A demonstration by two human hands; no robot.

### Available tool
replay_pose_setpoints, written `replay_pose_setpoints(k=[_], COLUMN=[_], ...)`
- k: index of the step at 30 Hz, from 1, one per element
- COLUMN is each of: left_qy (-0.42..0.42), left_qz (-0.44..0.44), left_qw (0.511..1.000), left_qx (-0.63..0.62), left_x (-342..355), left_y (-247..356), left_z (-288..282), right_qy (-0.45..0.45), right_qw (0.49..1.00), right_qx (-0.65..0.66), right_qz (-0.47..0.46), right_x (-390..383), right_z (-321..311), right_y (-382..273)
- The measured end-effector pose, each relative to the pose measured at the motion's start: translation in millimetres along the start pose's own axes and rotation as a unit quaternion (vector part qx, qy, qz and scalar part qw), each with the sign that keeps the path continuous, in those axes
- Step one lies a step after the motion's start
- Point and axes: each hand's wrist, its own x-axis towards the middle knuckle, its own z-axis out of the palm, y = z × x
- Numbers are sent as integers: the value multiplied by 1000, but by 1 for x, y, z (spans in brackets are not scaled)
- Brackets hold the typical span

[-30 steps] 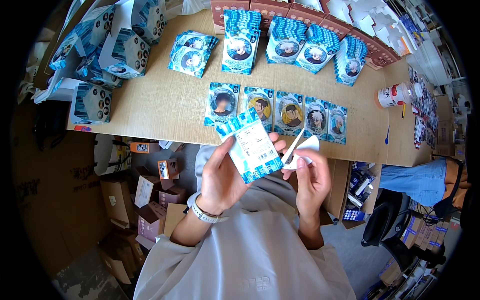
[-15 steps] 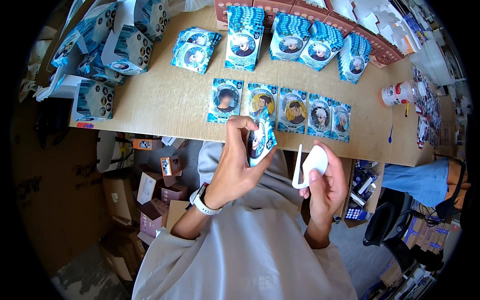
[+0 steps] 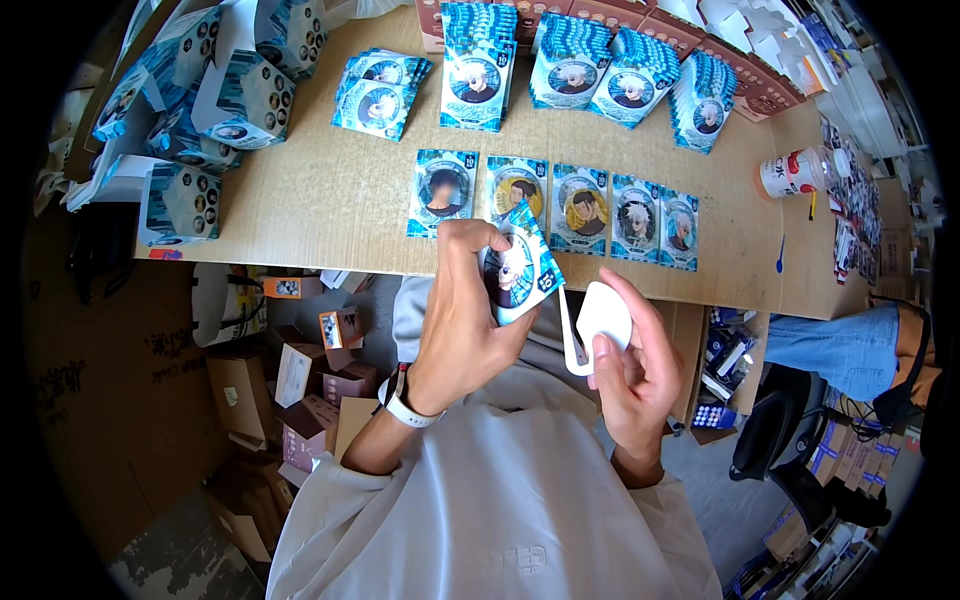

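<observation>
My left hand [image 3: 468,300] pinches a blue printed packet [image 3: 521,266] with a round character picture, tilted above the table's front edge. My right hand [image 3: 640,375] grips a white letter opener [image 3: 604,318] with a rounded body and a slim prong. The prong's tip is close to the packet's right corner; whether it touches, I cannot tell. Beyond my hands lies a row of similar packets, among them a yellow-centred one [image 3: 580,208], one with a dark-haired figure [image 3: 443,193] and one with a white-haired figure [image 3: 636,217]. My left hand partly covers the row.
Fanned stacks of blue packets [image 3: 476,85] stand along the back of the wooden table [image 3: 300,215]. Opened blue boxes [image 3: 245,105] pile up at the left. A bottle [image 3: 800,172] lies at the right, beside a small blue stick [image 3: 780,252]. Cardboard boxes [image 3: 240,390] crowd the floor.
My right hand has moved left and slightly up, bringing the letter opener's prong to the packet's corner. The packet has tilted and shifted a little right in my left hand.
</observation>
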Motion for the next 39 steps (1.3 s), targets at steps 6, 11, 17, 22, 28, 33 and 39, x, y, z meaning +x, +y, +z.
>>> replay_pose_setpoints(k=[6, 11, 17, 22, 28, 33, 39], left_qy=[4, 16, 32, 21, -22, -53, -262], left_qz=[21, 32, 81, 104, 96, -78, -185], left_qw=[999, 998, 991, 986, 990, 977, 895], left_qx=[29, 54, 102, 129, 101, -193, -309], left_x=[2, 3, 0, -1, 1, 1, 15], left_y=[1, 2, -4, -6, 1, 9, 13], left_z=[-2, -3, -4, -3, -8, -15, -35], right_qy=[0, 3, 9, 0, -8, -42, -70], right_qw=[1000, 1000, 998, 999, 998, 997, 992], right_qx=[-11, -26, -44, -42, -54, -63, -90], right_qz=[6, 13, 33, 31, 35, 1, -60], right_x=[-2, -1, 0, 6, 9, 9, 13], right_z=[-2, -2, -6, -15, -26, -40, -48], right_y=[-3, -2, -4, -3, -2, 1, 9])
